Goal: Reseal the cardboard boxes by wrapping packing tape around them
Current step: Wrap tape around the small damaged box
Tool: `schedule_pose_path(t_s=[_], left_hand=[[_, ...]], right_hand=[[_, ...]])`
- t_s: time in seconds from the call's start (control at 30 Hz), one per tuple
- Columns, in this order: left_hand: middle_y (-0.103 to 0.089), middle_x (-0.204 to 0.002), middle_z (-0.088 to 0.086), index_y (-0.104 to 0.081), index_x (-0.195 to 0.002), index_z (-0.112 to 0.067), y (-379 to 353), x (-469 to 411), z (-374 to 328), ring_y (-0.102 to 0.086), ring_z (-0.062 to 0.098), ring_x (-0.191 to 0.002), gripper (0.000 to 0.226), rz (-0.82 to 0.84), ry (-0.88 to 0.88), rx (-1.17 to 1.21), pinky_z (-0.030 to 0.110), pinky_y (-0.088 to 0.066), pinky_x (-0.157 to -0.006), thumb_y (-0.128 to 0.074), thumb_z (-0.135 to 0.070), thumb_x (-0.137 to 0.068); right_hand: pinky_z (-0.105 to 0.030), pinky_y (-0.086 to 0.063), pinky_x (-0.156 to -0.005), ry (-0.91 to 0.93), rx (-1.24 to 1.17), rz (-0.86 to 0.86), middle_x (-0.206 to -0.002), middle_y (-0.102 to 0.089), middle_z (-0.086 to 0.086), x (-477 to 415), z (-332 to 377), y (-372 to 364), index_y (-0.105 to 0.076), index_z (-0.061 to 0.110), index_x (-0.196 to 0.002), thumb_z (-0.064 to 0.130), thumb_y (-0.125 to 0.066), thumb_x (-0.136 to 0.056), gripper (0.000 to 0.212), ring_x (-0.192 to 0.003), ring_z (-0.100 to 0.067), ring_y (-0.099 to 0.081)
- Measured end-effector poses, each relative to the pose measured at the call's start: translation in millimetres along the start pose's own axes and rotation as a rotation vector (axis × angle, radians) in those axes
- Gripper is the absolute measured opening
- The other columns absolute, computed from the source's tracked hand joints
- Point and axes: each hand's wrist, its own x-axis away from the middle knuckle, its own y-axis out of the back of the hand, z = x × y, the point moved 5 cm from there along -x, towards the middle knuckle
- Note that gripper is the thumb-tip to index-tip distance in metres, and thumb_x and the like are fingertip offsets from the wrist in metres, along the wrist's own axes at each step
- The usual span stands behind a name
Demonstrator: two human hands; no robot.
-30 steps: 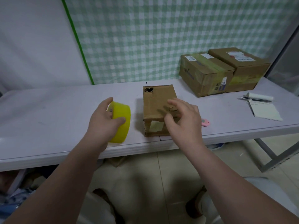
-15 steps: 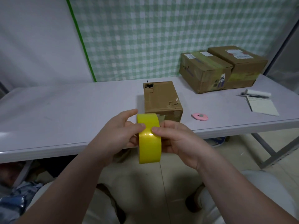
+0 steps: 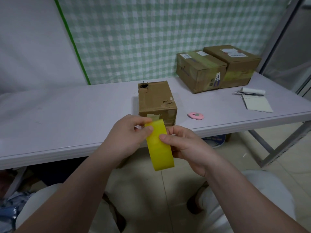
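I hold one roll of yellow packing tape (image 3: 159, 147) between my two hands, in the air just in front of the near edge of the table (image 3: 67, 115). The roll stands on its edge with its broad outer face toward me. My left hand (image 3: 126, 137) pinches the upper part of the roll, with the thumb on the outer face and the other fingers curled at the top rim. My right hand (image 3: 186, 147) grips the roll from the right side: the thumb presses on the yellow face and the fingers go round behind it. So both hands are closed on the same roll.

I count three cardboard boxes on the table. One small box (image 3: 156, 100) stands near the front edge, directly behind the roll; its top has a torn hole at the far left corner and a small tear at the right. The two other boxes, a front box (image 3: 200, 71) and a rear box (image 3: 237, 64), stand side by side and touching at the far right, each with labels on top.

To the right of the small box lies one pink cutter (image 3: 196, 115). Farther right there is one notepad (image 3: 256, 103) and one pen (image 3: 249, 93) just behind it.

Behind the table hangs a green and white checked cloth (image 3: 134, 31).
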Motion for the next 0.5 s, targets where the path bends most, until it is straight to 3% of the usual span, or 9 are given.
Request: schedule_pose_path(t_s=[0.13, 0.2, 0.37, 0.5], left_hand=[[-0.064, -0.112, -0.001, -0.070, -0.110, -0.018, 0, -6, -5, -0.056, 0.011, -0.099, 0.022, -0.051, -0.034, -0.107, 0.024, -0.038, -0.084, -0.060, -0.020, -0.090], [-0.066, -0.115, -0.001, -0.071, -0.109, -0.018, -2, -9, -9, -0.056, 0.012, -0.108, 0.022, -0.048, -0.051, -0.185, 0.022, -0.036, -0.087, -0.059, -0.019, -0.090], [-0.066, -0.112, -0.002, -0.071, -0.107, -0.020, -3, -14, -16, -0.056, 0.009, -0.100, 0.022, -0.055, -0.028, -0.291, 0.015, -0.032, -0.076, -0.061, -0.016, -0.089], [-0.066, -0.100, -0.005, -0.072, -0.101, -0.020, -5, -16, -18, -0.059, 0.010, -0.094, 0.020, -0.064, -0.013, -0.309, 0.017, -0.037, -0.078, -0.064, -0.011, -0.085]], right_hand=[[-0.039, -0.046, -0.078, 0.032, 0.058, -0.033, -0.088, -0.062, -0.005, 2, 0, 4, -0.056, 0.018, -0.090, 0.039, -0.074, -0.070, 0.034, -0.085, -0.021, -0.058], [-0.036, -0.043, -0.073, 0.053, 0.094, -0.059, -0.080, -0.058, -0.003, 3, 1, 6, -0.053, 0.021, -0.082, 0.037, -0.074, -0.074, 0.028, -0.080, -0.018, -0.055], [-0.033, -0.045, -0.070, 0.100, 0.221, -0.101, -0.090, -0.066, -0.009, 4, 5, 9, -0.049, 0.021, -0.083, 0.028, -0.068, -0.087, 0.021, -0.083, -0.019, -0.059], [-0.028, -0.042, -0.065, 0.127, 0.326, -0.121, -0.095, -0.066, -0.013, 3, 5, 9, -0.047, 0.023, -0.084, 0.030, -0.067, -0.088, 0.021, -0.080, -0.016, -0.056]])
